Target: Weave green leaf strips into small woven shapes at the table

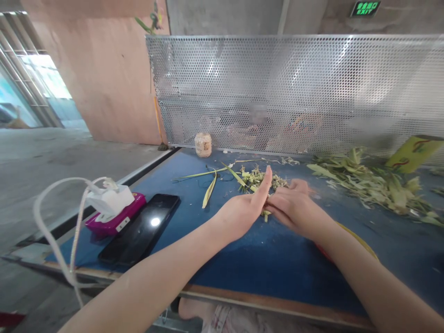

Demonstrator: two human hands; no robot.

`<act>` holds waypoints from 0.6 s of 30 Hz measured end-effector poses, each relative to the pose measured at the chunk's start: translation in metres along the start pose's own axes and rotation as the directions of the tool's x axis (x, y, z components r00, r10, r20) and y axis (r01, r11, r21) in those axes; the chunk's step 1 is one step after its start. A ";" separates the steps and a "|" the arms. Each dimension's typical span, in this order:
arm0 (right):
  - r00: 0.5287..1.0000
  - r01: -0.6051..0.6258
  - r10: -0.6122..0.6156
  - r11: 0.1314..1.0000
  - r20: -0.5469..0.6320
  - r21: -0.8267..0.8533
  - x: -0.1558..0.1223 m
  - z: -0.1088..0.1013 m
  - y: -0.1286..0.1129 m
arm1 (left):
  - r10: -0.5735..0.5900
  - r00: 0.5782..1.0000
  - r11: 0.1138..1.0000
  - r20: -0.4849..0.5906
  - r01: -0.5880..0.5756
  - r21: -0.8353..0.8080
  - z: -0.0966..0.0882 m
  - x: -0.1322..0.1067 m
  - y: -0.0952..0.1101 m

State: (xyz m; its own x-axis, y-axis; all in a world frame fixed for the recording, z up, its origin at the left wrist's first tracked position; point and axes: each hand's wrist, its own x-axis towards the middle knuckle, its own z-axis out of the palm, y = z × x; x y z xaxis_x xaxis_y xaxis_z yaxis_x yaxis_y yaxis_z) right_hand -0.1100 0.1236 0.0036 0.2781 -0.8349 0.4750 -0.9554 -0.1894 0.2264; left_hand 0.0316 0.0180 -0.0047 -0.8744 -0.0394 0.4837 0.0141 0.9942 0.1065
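Observation:
My left hand (244, 210) is held upright above the blue tabletop (236, 263), with its thumb side toward me and a finger stretched up. My right hand (293, 203) meets it from the right, its fingers bent and pressed together against the left palm. What lies between the fingers is hidden. A short pale green scrap of plant (266, 216) pokes out just below where the hands meet. Right behind them lies a heap of small cut green plant bits (255, 177). A loose dry leaf strip (209, 190) rests to the left of the heap.
At left are a black phone (142, 226) and a magenta power block (135, 203) with a white charger and cables. A perforated metal screen (277, 92) borders the back, with a whitish jar (203, 144) before it. Dry husks (381, 185) and a yellow container (412, 152) lie right.

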 end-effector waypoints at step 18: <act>0.993 -0.106 0.097 0.980 0.061 0.169 0.002 0.002 -0.003 | 0.009 1.000 0.999 -0.025 -0.010 -0.036 0.000 0.002 -0.004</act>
State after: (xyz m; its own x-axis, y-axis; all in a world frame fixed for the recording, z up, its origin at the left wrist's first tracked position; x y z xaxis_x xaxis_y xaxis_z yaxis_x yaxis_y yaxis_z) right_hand -0.1062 0.1215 0.0025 0.1777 -0.8792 0.4422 -0.9824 -0.1845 0.0280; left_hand 0.0300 0.0141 -0.0039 -0.8618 -0.0328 0.5062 0.0403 0.9903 0.1327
